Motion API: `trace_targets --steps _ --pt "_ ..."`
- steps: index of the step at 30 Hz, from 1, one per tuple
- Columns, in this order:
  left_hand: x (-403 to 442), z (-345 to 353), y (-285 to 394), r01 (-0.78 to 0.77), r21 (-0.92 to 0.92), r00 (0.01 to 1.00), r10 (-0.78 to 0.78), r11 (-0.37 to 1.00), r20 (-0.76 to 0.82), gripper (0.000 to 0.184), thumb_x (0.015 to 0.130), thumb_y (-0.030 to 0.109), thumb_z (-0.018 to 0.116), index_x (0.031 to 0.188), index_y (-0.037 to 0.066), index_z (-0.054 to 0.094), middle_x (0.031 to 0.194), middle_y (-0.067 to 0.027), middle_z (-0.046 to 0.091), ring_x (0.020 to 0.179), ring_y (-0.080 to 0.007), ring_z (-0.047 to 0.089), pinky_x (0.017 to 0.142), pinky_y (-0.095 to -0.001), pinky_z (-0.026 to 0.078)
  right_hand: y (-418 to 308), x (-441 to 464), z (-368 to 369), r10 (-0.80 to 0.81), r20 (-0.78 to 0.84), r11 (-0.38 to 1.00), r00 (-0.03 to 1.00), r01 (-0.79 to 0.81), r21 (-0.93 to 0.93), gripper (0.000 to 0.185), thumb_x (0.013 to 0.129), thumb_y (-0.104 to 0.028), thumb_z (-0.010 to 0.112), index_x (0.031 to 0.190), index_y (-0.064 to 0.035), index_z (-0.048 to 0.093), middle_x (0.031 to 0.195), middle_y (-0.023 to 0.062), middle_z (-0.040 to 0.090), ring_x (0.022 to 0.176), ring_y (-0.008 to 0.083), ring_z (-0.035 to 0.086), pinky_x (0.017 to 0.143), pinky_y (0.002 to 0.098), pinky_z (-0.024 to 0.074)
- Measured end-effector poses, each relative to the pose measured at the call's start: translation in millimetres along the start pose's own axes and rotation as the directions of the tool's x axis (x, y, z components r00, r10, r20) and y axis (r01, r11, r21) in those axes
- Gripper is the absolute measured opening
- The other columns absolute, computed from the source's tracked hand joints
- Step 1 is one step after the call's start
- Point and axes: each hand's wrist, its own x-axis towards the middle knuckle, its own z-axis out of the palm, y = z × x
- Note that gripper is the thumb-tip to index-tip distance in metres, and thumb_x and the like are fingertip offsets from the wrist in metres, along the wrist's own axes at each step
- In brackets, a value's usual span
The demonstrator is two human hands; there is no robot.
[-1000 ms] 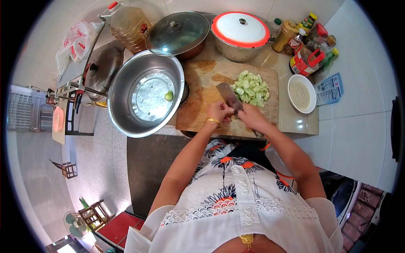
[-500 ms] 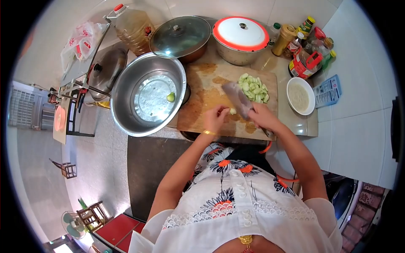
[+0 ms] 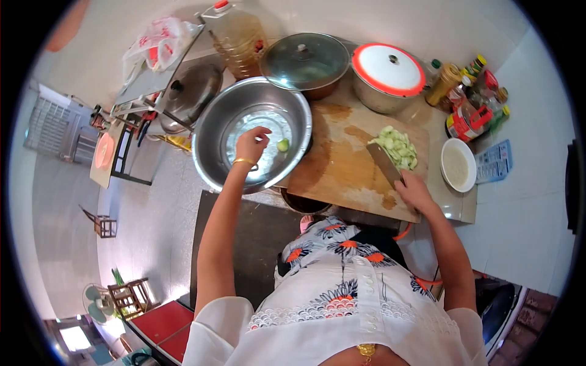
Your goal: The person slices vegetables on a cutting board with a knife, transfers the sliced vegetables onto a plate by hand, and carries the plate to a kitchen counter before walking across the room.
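Observation:
My right hand [image 3: 414, 190] grips the handle of a kitchen knife [image 3: 384, 163], whose broad blade lies against a heap of pale green vegetable slices [image 3: 397, 148] on the wooden cutting board [image 3: 342, 168]. Over the big metal basin [image 3: 206, 155] hangs my left hand [image 3: 251, 146], its fingers bent and a little apart, with nothing visible in them. A small round green vegetable piece [image 3: 282, 145] rests in the basin, just right of those fingers, not touched by them.
Behind the board stand a glass-lidded pan [image 3: 305, 61] and a pot with a red-rimmed white lid [image 3: 389, 70]. To the right are a white bowl of cloudy liquid [image 3: 458, 165] and several sauce bottles [image 3: 469, 119]. An oil jug [image 3: 235, 43] stands behind the basin.
My left hand has left the board, where it was by a small pale piece, and moved left over the basin. The knife has shifted against the slices. The view has turned.

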Motion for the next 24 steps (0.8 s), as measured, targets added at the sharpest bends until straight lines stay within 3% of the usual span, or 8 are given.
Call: trace_targets --steps 2,9,15,17,19,21,23,24 --pt "11.8 9.4 -20.0 -0.105 0.205 0.992 0.087 0.973 0.093 0.023 0.063 0.009 0.062 0.085 0.014 0.061 0.079 -0.0086 0.060 0.074 -0.0237 0.057 0.068 -0.0327 0.045 -17.0 -8.3 0.0 -0.011 0.060 0.998 0.998 0.014 -0.056 0.022 0.073 -0.020 0.048 0.077 0.0017 0.047 0.065 0.0219 0.052 0.064 0.0372 0.051 0.058 0.0438 0.0387" --pt "29.7 44.7 -24.4 -0.328 0.445 0.927 0.194 0.833 0.321 0.031 0.061 0.014 0.064 0.091 0.012 0.055 0.084 -0.0134 0.058 0.070 -0.0275 0.057 0.070 -0.0336 0.045 -28.5 -13.5 11.8 -0.022 0.029 0.987 0.999 0.027 -0.157 0.020 0.072 -0.018 0.050 0.079 0.0001 0.048 0.065 0.0214 0.053 0.064 0.0370 0.052 0.059 0.0445 0.0396" --pt "48.1 20.7 -42.9 0.099 0.673 0.993 -0.114 0.733 -0.022 0.019 0.066 0.012 0.053 0.084 0.009 0.048 0.086 -0.0157 0.057 0.083 -0.0324 0.054 0.069 -0.0402 0.044 -40.6 -17.7 11.4 0.029 0.022 0.985 0.999 -0.025 -0.169 0.021 0.071 -0.019 0.050 0.080 -0.0002 0.049 0.067 0.0211 0.054 0.066 0.0363 0.053 0.060 0.0443 0.0405" --pt "42.0 25.4 -33.3 -0.266 0.679 0.952 0.075 0.684 0.298 0.023 0.065 0.014 0.056 0.087 0.009 0.048 0.087 -0.0160 0.057 0.081 -0.0338 0.054 0.067 -0.0385 0.045 -41.5 -19.4 13.7 0.059 0.026 0.987 0.998 -0.054 -0.149 0.022 0.070 -0.020 0.050 0.079 -0.0004 0.049 0.069 0.0202 0.055 0.068 0.0352 0.054 0.061 0.0440 0.0410" --pt "44.4 20.5 -32.5 -0.388 0.509 0.874 0.131 0.768 0.468 0.034 0.064 0.015 0.060 0.095 0.011 0.049 0.087 -0.0133 0.057 0.078 -0.0290 0.056 0.065 -0.0353 0.045 -40.7 -19.8 13.7 0.064 0.037 0.989 0.997 -0.058 -0.136 0.022 0.070 -0.020 0.050 0.080 -0.0008 0.049 0.070 0.0195 0.055 0.069 0.0348 0.054 0.062 0.0436 0.0415" --pt "51.6 10.2 -34.0 0.041 0.161 0.909 -0.104 0.986 0.403 0.049 0.061 0.016 0.064 0.107 0.013 0.047 0.085 -0.0094 0.057 0.076 -0.0213 0.057 0.064 -0.0314 0.045 -39.2 -20.5 11.7 0.072 0.043 0.990 0.996 -0.066 -0.127 0.022 0.070 -0.020 0.050 0.081 -0.0012 0.050 0.071 0.0188 0.056 0.070 0.0344 0.054 0.062 0.0432 0.0419" --pt "56.0 -13.0 -31.9 0.368 -0.457 0.904 -0.196 0.810 0.381 0.044 0.064 0.011 0.063 0.106 0.008 0.049 0.081 -0.0092 0.058 0.074 -0.0177 0.056 0.064 -0.0308 0.046 -39.7 -21.4 10.1 0.038 0.051 0.993 0.998 -0.033 -0.114 0.023 0.070 -0.019 0.050 0.085 -0.0019 0.050 0.072 0.0180 0.056 0.072 0.0344 0.054 0.063 0.0426 0.0424" --pt "54.0 -22.6 -26.5 0.391 -0.539 0.912 -0.234 0.747 0.337 0.041 0.064 0.012 0.062 0.104 0.009 0.051 0.082 -0.0097 0.059 0.074 -0.0194 0.057 0.065 -0.0314 0.046 -39.9 -21.5 9.6 0.050 0.044 0.993 0.998 -0.045 -0.114 0.023 0.070 -0.019 0.050 0.085 -0.0019 0.050 0.072 0.0180 0.056 0.072 0.0344 0.054 0.063 0.0426 0.0424"
